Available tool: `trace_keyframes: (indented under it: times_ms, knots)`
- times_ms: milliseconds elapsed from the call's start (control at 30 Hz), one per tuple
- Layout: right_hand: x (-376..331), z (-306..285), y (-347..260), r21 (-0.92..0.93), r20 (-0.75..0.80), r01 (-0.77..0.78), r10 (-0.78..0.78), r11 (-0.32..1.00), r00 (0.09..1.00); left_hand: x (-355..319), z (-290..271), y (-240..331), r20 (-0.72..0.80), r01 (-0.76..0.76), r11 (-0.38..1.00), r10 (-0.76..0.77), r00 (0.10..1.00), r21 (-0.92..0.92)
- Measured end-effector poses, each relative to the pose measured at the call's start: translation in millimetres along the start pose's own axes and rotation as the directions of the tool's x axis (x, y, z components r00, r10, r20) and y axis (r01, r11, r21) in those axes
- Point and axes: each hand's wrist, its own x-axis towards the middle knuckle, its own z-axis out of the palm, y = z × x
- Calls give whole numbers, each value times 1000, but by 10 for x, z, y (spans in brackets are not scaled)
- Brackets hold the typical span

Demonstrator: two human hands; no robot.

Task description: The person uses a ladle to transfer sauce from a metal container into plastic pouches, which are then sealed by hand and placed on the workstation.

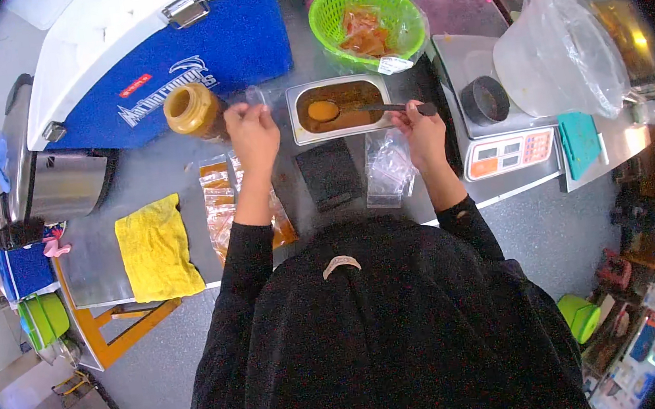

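My right hand [422, 132] is closed round the dark handle of a spoon [375, 107]. The spoon's bowl, filled with orange-brown sauce, is over a rectangular metal pan [297, 132] of darker brown sauce. Fingers of my left hand [255, 131] pinch a small clear plastic bag [255, 95] just left of the pan. Beside that hand stands an uncapped tan jar [191, 111], partly hidden behind it. Below my left wrist lie flat clear packets of orange-brown sauce [220, 196]. Near my right forearm is a pile of clear plastic bags [387, 168], with a black pad [327, 174] beside it.
A blue cooler [239, 46] with a white lid fills the back left. A green basket [325, 25] of packets stands behind the pan. On the right are a weighing scale [510, 155], a black ring-shaped container [484, 100] and a bagged white tub [544, 62]. A yellow cloth [158, 250] lies front left.
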Motion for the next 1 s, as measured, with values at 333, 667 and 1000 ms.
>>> trace_keyframes:
  times_ms: [333,667,1000]
  knots:
    - [33,-101,-185,26,1,65,-65,998,998,339,-668,170,276,-112,882,261,925,-458]
    - [38,-158,-366,9,-6,82,-82,997,997,427,-836,383,393,-184,826,433,811,-532]
    - [-72,-86,-757,42,29,227,-228,973,973,647,-683,494,410,-315,788,563,718,-530]
